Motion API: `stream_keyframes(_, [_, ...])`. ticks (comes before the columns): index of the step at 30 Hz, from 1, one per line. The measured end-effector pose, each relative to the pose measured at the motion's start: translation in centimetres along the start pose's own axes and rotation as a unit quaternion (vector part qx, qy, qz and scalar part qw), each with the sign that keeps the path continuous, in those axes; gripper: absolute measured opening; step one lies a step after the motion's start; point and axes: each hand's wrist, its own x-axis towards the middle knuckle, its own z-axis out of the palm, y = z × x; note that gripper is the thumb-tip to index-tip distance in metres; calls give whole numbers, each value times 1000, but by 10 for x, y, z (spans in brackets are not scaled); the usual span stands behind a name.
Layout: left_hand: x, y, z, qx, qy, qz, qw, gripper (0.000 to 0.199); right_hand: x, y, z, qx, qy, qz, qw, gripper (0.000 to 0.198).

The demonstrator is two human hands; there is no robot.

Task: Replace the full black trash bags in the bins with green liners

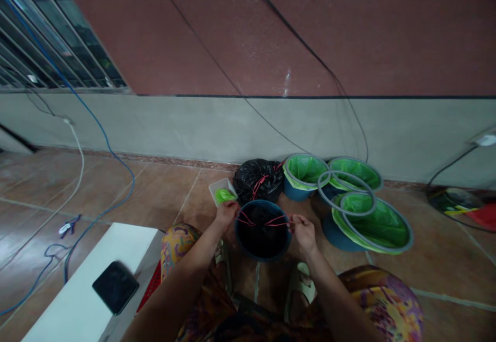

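Between my feet stands a blue bin (241,243) with a black garbage bag (265,233) inside it. Red drawstrings (276,222) come out of the bag on both sides. My left hand (228,212) is closed on the left string above the rim, and my right hand (304,228) pinches the right string beyond the opposite rim. Both strings look stretched apart. A full black bag (259,176) with its red string tied lies just behind the bin, against the wall. Beside my left hand is a small white container (217,184) with a green roll or bundle (225,196) in it.
Several blue bins with green liners (374,226) stand to the right; a loose grey ring (349,193) rests over them. At left are a white box (89,285) with a dark phone-like device (115,286), and a blue cable (112,148). A wall (194,125) runs behind.
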Motion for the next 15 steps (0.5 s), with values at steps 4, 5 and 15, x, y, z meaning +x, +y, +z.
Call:
stream_keyframes(4, [-9, 28, 18, 69, -106, 110, 986, 23, -19, -38, 26, 97, -147, 31, 984, 42])
stream_keyframes(5, [-15, 36, 22, 91, -134, 139, 977, 25, -24, -43, 33, 89, -176, 33, 980, 43])
stream_keyframes(15, [-41, 69, 37, 200, -172, 251, 931, 49, -39, -46, 76, -33, -296, -14, 954, 31])
